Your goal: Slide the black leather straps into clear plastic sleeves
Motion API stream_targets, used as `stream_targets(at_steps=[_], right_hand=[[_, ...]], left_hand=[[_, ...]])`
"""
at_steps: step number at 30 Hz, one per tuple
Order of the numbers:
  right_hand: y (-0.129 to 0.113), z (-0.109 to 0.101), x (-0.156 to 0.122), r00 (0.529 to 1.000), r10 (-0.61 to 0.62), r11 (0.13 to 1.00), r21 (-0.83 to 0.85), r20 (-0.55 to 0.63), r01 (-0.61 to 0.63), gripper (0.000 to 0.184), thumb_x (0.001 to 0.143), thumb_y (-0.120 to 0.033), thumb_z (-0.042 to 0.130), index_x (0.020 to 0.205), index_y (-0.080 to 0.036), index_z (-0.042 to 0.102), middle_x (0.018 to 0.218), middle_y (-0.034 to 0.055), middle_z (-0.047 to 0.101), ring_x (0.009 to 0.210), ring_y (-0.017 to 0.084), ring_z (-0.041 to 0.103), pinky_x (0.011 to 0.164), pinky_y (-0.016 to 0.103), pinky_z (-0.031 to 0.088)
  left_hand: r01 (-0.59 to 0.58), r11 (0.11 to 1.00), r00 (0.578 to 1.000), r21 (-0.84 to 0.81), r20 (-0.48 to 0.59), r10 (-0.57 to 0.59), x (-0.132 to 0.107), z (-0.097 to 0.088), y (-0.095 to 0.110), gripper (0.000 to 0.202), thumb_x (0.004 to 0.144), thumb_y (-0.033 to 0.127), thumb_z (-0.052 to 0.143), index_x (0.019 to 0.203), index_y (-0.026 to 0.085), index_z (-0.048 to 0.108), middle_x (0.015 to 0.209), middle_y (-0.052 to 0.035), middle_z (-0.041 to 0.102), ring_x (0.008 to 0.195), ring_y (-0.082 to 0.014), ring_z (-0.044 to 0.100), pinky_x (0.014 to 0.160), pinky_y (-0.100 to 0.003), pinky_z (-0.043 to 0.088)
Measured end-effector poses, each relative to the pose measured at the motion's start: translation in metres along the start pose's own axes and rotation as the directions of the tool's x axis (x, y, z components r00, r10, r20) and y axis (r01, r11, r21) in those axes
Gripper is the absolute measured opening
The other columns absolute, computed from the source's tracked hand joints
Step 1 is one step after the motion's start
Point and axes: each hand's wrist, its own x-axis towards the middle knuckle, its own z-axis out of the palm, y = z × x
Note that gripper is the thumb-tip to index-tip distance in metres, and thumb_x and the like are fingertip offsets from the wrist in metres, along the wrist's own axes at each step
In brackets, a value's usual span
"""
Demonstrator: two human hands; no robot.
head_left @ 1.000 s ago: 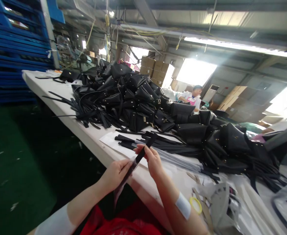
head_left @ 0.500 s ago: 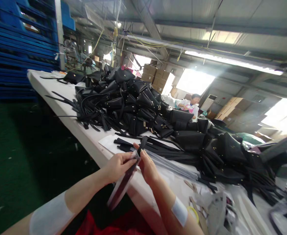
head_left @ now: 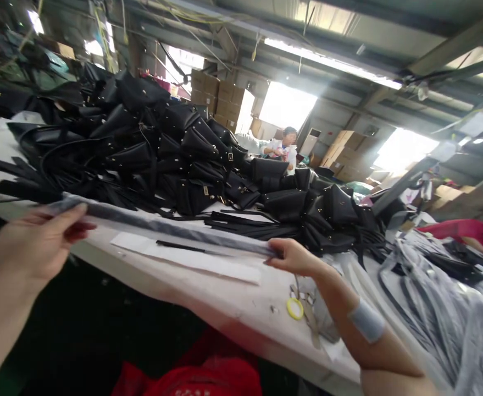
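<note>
A long black strap in a thin clear plastic sleeve (head_left: pixel 175 232) stretches above the table between my two hands. My left hand (head_left: pixel 45 242) pinches its left end between thumb and fingers. My right hand (head_left: pixel 294 257) is closed around the other end. Beneath it, a white paper strip (head_left: pixel 142 248) lies on the white table (head_left: pixel 225 300), with a thin black strip (head_left: pixel 179 246) on top. Loose black straps (head_left: pixel 241 224) lie just behind, in front of a large heap of black bags (head_left: pixel 200 137).
Grey plastic-wrapped straps (head_left: pixel 451 313) are piled at the right. A yellow ring (head_left: pixel 289 309) and scraps lie near my right forearm. Beyond the bags is a person (head_left: pixel 284 151), and another in red (head_left: pixel 455 228) is at the far right. Cardboard boxes (head_left: pixel 228 104) stand behind.
My hands were close together at one end of the strap. Now they are far apart, with the sleeved strap drawn out lengthwise between them. The view has turned to the right.
</note>
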Motion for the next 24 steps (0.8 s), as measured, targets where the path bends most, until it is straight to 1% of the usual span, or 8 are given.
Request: stream_targets(at_steps=[3, 6, 10, 14, 16, 18, 20, 24], right_hand=[[0.027, -0.039, 0.019, 0.986, -0.016, 0.949, -0.313, -0.164, -0.036, 0.015, 0.077, -0.028, 0.067, 0.085, -0.015, 0.069, 0.069, -0.0023, 0.062, 0.064, 0.012, 0.053, 0.058, 0.022, 0.037], [0.057, -0.044, 0.041, 0.984, 0.048, 0.914, -0.389, -0.172, -0.113, 0.018, 0.079, -0.030, 0.066, 0.089, -0.016, 0.072, 0.079, 0.0016, 0.070, 0.073, 0.016, 0.061, 0.067, 0.025, 0.042], [0.093, -0.009, 0.059, 0.978, 0.112, 0.903, -0.392, -0.176, -0.174, 0.031, 0.069, -0.023, 0.074, 0.099, -0.015, 0.074, 0.094, 0.0094, 0.074, 0.088, 0.025, 0.066, 0.081, 0.032, 0.048], [0.115, 0.040, 0.058, 0.964, 0.109, 0.935, -0.305, -0.243, -0.182, 0.050, 0.062, -0.015, 0.078, 0.111, -0.012, 0.071, 0.118, 0.0192, 0.069, 0.112, 0.033, 0.062, 0.100, 0.042, 0.045], [0.119, 0.062, 0.053, 0.951, 0.094, 0.962, -0.221, -0.294, -0.164, 0.042, 0.072, -0.020, 0.072, 0.113, -0.013, 0.070, 0.120, 0.0184, 0.068, 0.115, 0.031, 0.061, 0.103, 0.044, 0.044], [0.118, 0.083, 0.048, 0.934, 0.097, 0.983, -0.116, -0.344, -0.145, 0.032, 0.080, -0.025, 0.065, 0.110, -0.015, 0.071, 0.115, 0.0149, 0.070, 0.107, 0.027, 0.065, 0.098, 0.042, 0.048], [0.114, 0.103, 0.042, 0.914, 0.117, 0.992, -0.005, -0.388, -0.130, 0.026, 0.086, -0.030, 0.058, 0.105, -0.017, 0.072, 0.106, 0.0112, 0.073, 0.095, 0.023, 0.068, 0.090, 0.038, 0.053], [0.101, 0.129, 0.025, 0.875, 0.166, 0.981, 0.170, -0.454, -0.097, 0.026, 0.089, -0.037, 0.055, 0.096, -0.019, 0.073, 0.095, 0.0071, 0.076, 0.086, 0.020, 0.070, 0.080, 0.032, 0.056]], left_hand=[[0.290, 0.947, 0.947, -0.140, 0.188, -0.262, -0.026, 0.042, 0.005, 0.008, 0.079, 0.017, 0.068, 0.078, 0.019, 0.060, 0.064, 0.0073, 0.063, 0.062, -0.0123, 0.063, 0.067, -0.026, 0.058], [0.287, 0.957, 0.927, -0.038, 0.263, -0.268, -0.037, 0.086, -0.008, 0.011, 0.086, 0.016, 0.060, 0.076, 0.017, 0.054, 0.065, 0.0056, 0.063, 0.066, -0.0112, 0.067, 0.065, -0.022, 0.057], [0.167, 0.949, 0.933, 0.267, 0.268, -0.239, -0.033, 0.115, -0.049, 0.013, 0.080, 0.015, 0.061, 0.072, 0.017, 0.052, 0.065, -0.0015, 0.065, 0.072, -0.0202, 0.072, 0.066, -0.029, 0.059], [-0.007, 0.843, 0.956, 0.538, 0.252, -0.153, -0.043, 0.104, -0.085, 0.007, 0.076, 0.019, 0.062, 0.081, 0.015, 0.061, 0.074, -0.0112, 0.070, 0.085, -0.0324, 0.070, 0.074, -0.041, 0.056], [-0.179, 0.772, 0.921, 0.610, 0.380, -0.087, -0.062, 0.096, -0.094, 0.012, 0.080, 0.024, 0.060, 0.087, 0.015, 0.065, 0.086, -0.0124, 0.072, 0.090, -0.0313, 0.069, 0.081, -0.041, 0.054], [-0.394, 0.716, 0.792, 0.576, 0.608, -0.054, -0.089, 0.096, -0.098, 0.013, 0.082, 0.026, 0.059, 0.087, 0.018, 0.069, 0.091, -0.0079, 0.073, 0.090, -0.0261, 0.069, 0.084, -0.035, 0.053], [-0.582, 0.671, 0.587, 0.459, 0.808, -0.043, -0.120, 0.106, -0.099, 0.013, 0.084, 0.023, 0.059, 0.083, 0.021, 0.071, 0.091, -0.0043, 0.073, 0.091, -0.0226, 0.067, 0.086, -0.031, 0.051], [-0.798, 0.560, 0.260, 0.223, 0.966, -0.015, -0.175, 0.139, -0.098, 0.018, 0.084, 0.011, 0.058, 0.094, 0.018, 0.072, 0.106, -0.0104, 0.070, 0.107, -0.0269, 0.061, 0.097, -0.038, 0.046]])
